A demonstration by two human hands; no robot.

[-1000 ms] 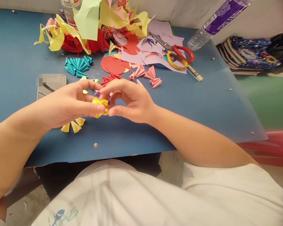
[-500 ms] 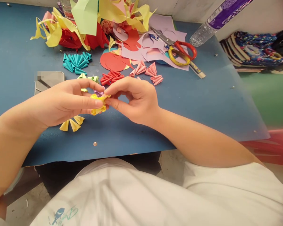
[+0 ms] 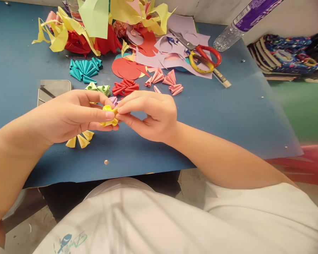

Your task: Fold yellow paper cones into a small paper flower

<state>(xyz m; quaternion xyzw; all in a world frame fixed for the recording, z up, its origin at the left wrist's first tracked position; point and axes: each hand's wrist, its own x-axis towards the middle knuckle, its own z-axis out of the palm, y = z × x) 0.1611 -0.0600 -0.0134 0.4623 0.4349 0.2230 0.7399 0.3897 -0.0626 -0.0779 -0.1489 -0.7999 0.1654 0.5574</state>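
Between my hands is a yellow rolled-paper flower [image 3: 107, 123] made of small cones. My left hand [image 3: 74, 114] is closed on it, thumb in front and fingers behind. From the right, my right hand [image 3: 151, 114] pinches its edge between thumb and fingertips. Loose yellow paper cones [image 3: 82, 140] lie below my left wrist. Just beyond my fingers are green paper cones [image 3: 104, 89], red paper cones [image 3: 124, 86] and lilac paper cones [image 3: 113, 100], the lilac ones partly hidden. Pink paper cones [image 3: 169, 78] and teal paper cones [image 3: 85, 69] lie farther back.
A phone [image 3: 54, 90] lies by my left hand. Red paper circles [image 3: 127, 69] and lilac paper scraps [image 3: 148, 58] lie behind the cones. Scissors [image 3: 201, 58] rest near a box cutter [image 3: 222, 78]. A bottle [image 3: 228, 37] stands at the back right of the blue table [image 3: 228, 116].
The yellow paper flower has turned slightly, and my right fingers have shifted a little left and straightened along its edge. My left hand stays nearly where it was.
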